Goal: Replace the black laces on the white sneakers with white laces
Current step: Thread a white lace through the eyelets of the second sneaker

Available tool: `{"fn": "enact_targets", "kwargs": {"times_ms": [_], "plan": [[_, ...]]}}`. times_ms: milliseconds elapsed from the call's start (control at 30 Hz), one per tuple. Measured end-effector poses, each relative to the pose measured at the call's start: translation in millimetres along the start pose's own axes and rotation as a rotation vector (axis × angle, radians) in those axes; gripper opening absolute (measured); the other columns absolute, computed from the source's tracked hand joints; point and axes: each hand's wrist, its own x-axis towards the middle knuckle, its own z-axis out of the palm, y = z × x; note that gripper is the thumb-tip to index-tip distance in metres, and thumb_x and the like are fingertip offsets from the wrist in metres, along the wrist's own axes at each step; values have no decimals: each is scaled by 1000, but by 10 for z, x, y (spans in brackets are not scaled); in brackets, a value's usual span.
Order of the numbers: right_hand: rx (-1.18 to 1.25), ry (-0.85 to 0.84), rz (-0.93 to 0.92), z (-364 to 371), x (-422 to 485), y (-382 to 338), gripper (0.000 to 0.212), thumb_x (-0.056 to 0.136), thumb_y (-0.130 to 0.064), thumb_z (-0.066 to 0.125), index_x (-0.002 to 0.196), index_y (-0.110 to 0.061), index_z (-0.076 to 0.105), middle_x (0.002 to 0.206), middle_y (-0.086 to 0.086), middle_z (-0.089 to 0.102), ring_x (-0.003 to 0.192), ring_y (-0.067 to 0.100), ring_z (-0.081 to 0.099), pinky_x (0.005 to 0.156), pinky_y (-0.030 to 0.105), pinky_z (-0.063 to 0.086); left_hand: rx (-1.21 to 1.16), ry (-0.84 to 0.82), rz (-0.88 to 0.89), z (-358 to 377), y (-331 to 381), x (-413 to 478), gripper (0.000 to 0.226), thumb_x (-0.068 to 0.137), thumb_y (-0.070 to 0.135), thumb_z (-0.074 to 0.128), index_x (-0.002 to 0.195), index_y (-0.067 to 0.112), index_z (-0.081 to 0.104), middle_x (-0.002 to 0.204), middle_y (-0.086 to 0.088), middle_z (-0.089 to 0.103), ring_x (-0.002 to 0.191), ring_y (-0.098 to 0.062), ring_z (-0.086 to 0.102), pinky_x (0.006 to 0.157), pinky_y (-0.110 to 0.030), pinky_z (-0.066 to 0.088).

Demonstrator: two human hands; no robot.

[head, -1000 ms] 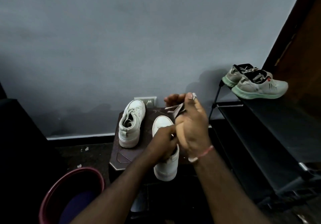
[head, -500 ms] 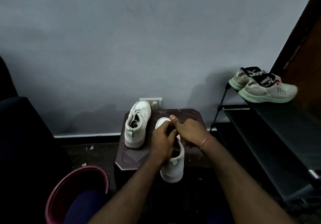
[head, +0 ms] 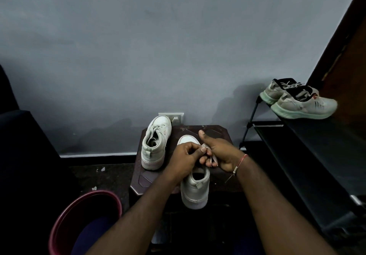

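Since the desk is small and the near sneaker seems to overhang its front edge, a hard tug could drag that shoe off. Just above it, the left hand and right hand each keep a pinching grip on the lace. If an end slips, it could pull back out of its eyelet.

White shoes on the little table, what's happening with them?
A person is working on the nearer white sneaker on the small dark table. The left hand and right hand both pinch a white lace just above it. The other white sneaker stands beside it, untouched, with light laces showing.
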Motion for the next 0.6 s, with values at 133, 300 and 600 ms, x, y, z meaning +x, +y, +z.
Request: {"fn": "enact_targets", "kwargs": {"times_ms": [133,300,600], "plan": [[-36,94,-42,18,29,25,66,92,-61,48,56,-6,54,50,15,56,32,17,45,32,16,27,41,68,-3,2,-49,-3,21,92,9,62,85,-10,65,64,-8,68,65,-21,68,68,-31,54],[-21,249,-146,74,50,64,53,95,-45,56,61,-4,58,48,11,54,32,16,44,34,17,29,117,102,6,32,-121,11,22,89,29,60,79,10,64,69,-6,67,72,-30,66,77,-46,54],[-226,269,-405,131,-168,218,15,96,-17,58,93,-13,72,88,0,73,80,6,66,78,24,52,152,226,33,14,-134,-10,21,84,36,62,77,18,67,72,2,68,67,-8,60,70,-36,51]]}}
